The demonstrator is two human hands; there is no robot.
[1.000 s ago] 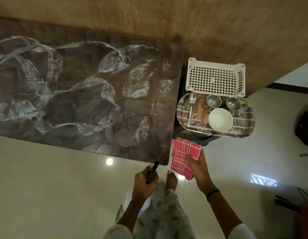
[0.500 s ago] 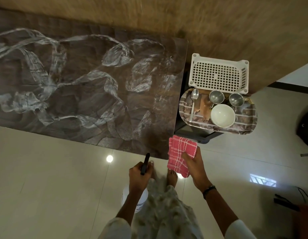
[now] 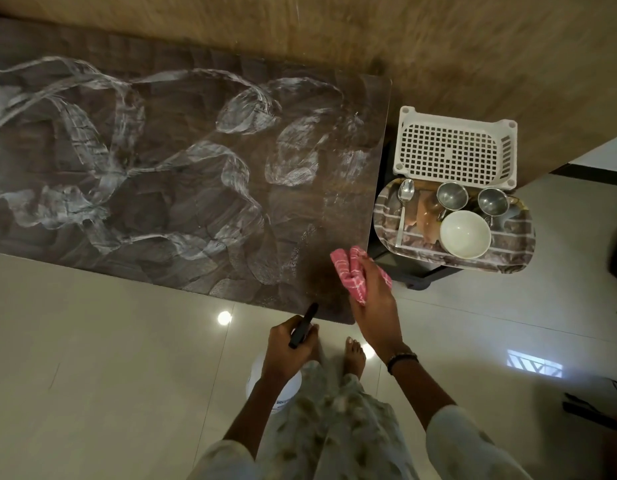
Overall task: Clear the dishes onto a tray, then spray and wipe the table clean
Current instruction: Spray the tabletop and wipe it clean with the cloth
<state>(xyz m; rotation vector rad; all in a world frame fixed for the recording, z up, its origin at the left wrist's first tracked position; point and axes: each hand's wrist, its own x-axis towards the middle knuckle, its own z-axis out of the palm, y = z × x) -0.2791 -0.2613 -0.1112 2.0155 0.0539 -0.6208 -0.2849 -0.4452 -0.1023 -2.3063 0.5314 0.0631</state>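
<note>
Head view looks down on a long dark table (image 3: 182,188) with white foamy smears all over it. The dishes are already off it — a spoon (image 3: 404,209), two steel cups (image 3: 451,196) and a white bowl (image 3: 465,233) sit on the tray (image 3: 518,247), just past the table's right end.

The right hand (image 3: 373,292) has its grip clamped on a pink cloth (image 3: 348,268), bunched up in the fingers. The cloth is over the near right corner of the table. I cannot tell if it is touching the top yet.

The left hand (image 3: 286,348) has its grip curled round the black top of a spray bottle (image 3: 302,325). The white body of the bottle hangs low beside the leg, off the table.

What matters most: nearly all the white smears lie to the left of the cloth and farther away from the person. The table runs long from left to right, so the wiping will likely need to go leftward along it, in long passes. The right hand is the nearer one and already has the cloth, so it looks like the one to wipe. The far left end may be too far to reach — a step sideways may be needed.
</note>
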